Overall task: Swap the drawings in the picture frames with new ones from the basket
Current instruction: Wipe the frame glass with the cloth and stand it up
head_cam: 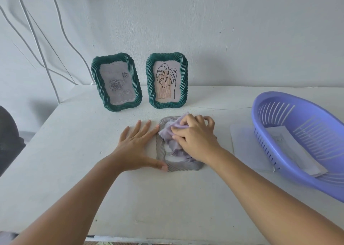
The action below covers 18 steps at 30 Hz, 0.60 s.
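Observation:
A grey ribbed picture frame (160, 151) lies flat on the white table in front of me. My left hand (136, 148) rests flat beside it, fingers straight, thumb against the frame's lower left corner. My right hand (195, 137) grips a crumpled lilac cloth (168, 131) and presses it onto the frame. Two green ribbed frames stand against the wall: the left one (116, 83) holds a grey rose drawing, the right one (167, 81) a line drawing of a leaf. A purple slotted basket (297, 133) at the right holds white sheets (297, 150).
A clear flat sheet (245, 148) lies on the table between the grey frame and the basket. White cables (37, 40) hang along the wall at the left. A dark object (9, 138) sits past the table's left edge.

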Motion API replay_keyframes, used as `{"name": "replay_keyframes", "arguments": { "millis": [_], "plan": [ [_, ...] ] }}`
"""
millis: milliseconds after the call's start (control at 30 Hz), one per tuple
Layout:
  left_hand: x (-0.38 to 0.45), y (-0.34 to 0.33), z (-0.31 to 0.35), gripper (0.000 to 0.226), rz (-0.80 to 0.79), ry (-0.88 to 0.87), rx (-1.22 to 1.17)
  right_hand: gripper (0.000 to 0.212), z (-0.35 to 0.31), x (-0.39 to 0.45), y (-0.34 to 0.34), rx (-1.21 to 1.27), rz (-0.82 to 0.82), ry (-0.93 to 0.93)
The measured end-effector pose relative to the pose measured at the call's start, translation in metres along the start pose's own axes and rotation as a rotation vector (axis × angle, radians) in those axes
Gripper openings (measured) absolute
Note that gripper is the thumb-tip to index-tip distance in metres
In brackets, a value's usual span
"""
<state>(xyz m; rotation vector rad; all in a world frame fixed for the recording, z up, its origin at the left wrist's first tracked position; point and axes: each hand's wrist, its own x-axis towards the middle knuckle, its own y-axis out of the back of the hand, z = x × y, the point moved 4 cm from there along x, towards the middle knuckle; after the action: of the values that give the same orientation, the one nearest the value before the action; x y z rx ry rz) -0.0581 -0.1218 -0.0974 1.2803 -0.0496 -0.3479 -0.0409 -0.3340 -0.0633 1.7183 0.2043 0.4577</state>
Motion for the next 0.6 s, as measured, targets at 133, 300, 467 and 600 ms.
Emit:
{"name": "replay_keyframes", "arguments": {
  "millis": [133, 300, 467, 600],
  "plan": [
    [0.001, -0.001, -0.001, 0.138, 0.003, 0.004, -0.004, 0.024, 0.02, -0.019, 0.007, 0.03, 0.06, 0.031],
    [0.001, -0.001, -0.001, 0.138, -0.001, 0.004, 0.005, 0.029, 0.014, 0.01, 0.005, -0.028, 0.037, -0.105],
    [0.001, -0.001, -0.002, 0.133, 0.009, 0.0, 0.0, 0.03, 0.006, 0.006, -0.001, 0.062, -0.018, 0.037],
    [0.002, -0.003, -0.003, 0.136, 0.011, 0.004, -0.003, 0.028, 0.03, -0.004, 0.004, 0.082, -0.009, 0.081]
  ]
}}
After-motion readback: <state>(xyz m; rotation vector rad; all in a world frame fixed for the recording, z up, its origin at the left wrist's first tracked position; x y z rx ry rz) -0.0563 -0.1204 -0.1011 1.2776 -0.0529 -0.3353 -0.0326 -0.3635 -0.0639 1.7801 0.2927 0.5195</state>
